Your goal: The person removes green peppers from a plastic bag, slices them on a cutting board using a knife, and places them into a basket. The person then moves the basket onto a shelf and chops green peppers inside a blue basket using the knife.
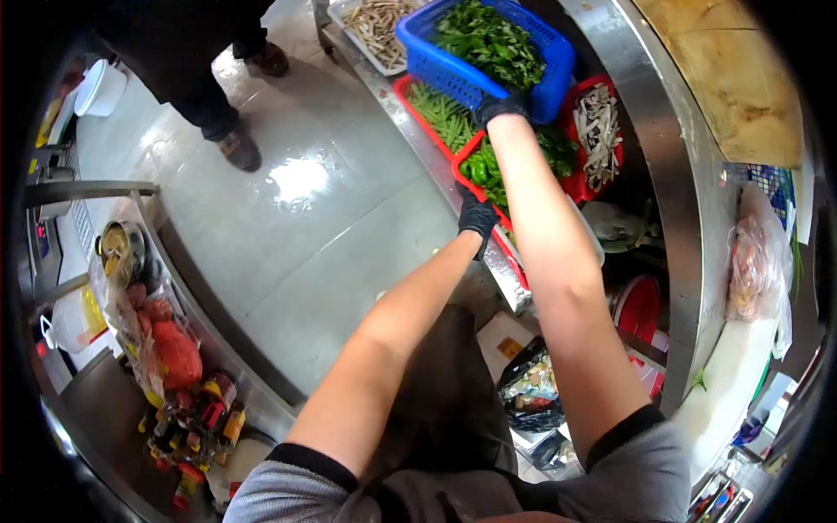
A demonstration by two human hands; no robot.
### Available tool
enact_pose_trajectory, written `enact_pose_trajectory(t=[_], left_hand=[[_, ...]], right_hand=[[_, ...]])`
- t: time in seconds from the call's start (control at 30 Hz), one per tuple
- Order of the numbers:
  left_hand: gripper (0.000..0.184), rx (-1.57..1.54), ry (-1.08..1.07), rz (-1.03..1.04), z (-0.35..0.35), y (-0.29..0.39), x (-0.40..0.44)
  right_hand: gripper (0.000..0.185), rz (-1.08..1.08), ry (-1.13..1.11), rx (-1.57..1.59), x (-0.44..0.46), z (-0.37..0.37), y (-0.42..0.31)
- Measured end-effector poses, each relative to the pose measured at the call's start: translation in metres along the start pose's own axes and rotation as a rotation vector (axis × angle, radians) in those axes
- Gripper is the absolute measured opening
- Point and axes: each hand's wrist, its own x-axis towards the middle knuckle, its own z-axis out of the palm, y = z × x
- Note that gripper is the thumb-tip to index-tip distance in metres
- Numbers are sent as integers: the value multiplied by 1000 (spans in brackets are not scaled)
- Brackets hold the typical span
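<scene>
My right hand (pixel 503 108), in a black glove, is closed on the near edge of a blue plastic basket (pixel 453 71). Leafy green herbs (pixel 488 39) fill that basket, which sits tilted over the red ones. In a matching glove, my left hand (pixel 477 215) grips the outer rim of a red basket (pixel 464 174) holding green peppers (pixel 481 164) and dark leafy greens. Part of this red basket is hidden under my right forearm. Beside it lie green beans (pixel 440 116) in another red basket and pale sliced strips (pixel 598 131) in a third.
A steel counter (pixel 649 105) with a wooden board (pixel 728 74) runs along the right. A person (pixel 187 61) stands on the wet tiled floor (pixel 296 235) at upper left. Bottles (pixel 196 423) crowd the left steel shelf; a black bag (pixel 530 383) lies below my right arm.
</scene>
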Motion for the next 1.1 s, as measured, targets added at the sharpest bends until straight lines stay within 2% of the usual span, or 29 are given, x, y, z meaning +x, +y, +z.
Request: enact_pose_trajectory(t=[0.07, 0.17, 0.23, 0.27, 0.33, 0.37, 0.4, 0.47, 0.53, 0.57, 0.6, 0.63, 0.67, 0.7, 0.73, 0.77, 0.8, 0.83, 0.87, 0.9, 0.93, 1.0, 1.07, 1.1], left_hand=[[83, 72, 57, 11, 4, -25, 24], [86, 85, 25, 317, -5, -40, 60], [77, -238, -195, -82, -28, -27, 65], [69, -232, -212, -238, -37, 6, 52], [59, -260, -243, -294, -41, 23, 47], [58, -293, -261, -198, -40, 11, 50], [50, -385, -244, -258, -44, 11, 47], [37, -571, -193, -374, -54, 11, 38], [30, -580, -48, -591, -89, 41, 10], [27, -173, -201, -323, -133, 21, 7], [30, -365, -120, -323, -165, 46, -10], [35, -556, -41, -311, -197, 73, -29], [44, -348, -83, -122, -223, 103, -49], [53, -144, -85, 66, -249, 134, -70], [57, -507, -63, -105, -250, 188, -98], [60, -454, -52, -120, -236, 234, -132], [62, -403, -39, -132, -222, 265, -164], [67, -268, 13, -170, -217, 274, -186], [65, -210, 44, -395, -225, 277, -213], [50, -183, 207, -360, -199, 292, -249], [38, -118, 202, -359, -217, 276, -273], [37, -125, 115, -428, -218, 276, -339], [43, -196, 176, -393, -200, 265, -413], [42, -98, 208, -427, -191, 267, -447]], right_hand=[[15, -47, 17, -152, -8, -25, 2], [14, -71, 83, -242, -27, -60, 6], [10, 203, 110, 26, -55, -49, -18], [14, 325, 102, 138, -65, -48, -28], [19, 241, 19, -215, -81, -55, -28], [19, 23, -49, -673, -88, -68, -19], [15, -86, -55, -811, -97, -72, -19], [9, 26, 34, -535, -116, -72, -19], [10, 257, 137, -85, -159, -58, -27], [17, 370, 207, 152, -184, -46, -35], [18, 468, 214, 281, -200, -53, -36], [19, 545, 215, 280, -220, -58, -42], [21, 594, 307, 215, -255, -39, -63], [20, 620, 270, 207, -277, -49, -62], [16, 597, 269, 156, -309, -39, -79], [10, 638, 254, 129, -329, -51, -77], [10, 570, 283, 121, -356, -48, -83], [10, 656, 280, 123, -381, -48, -97], [9, 742, 275, 127, -406, -49, -110], [9, 726, 274, 80, -428, -51, -121], [8, 709, 273, 34, -449, -54, -130], [7, 705, 243, -13, -490, -66, -149], [7, 750, 206, -4, -541, -91, -177], [4, 794, 167, 4, -564, -99, -200]])
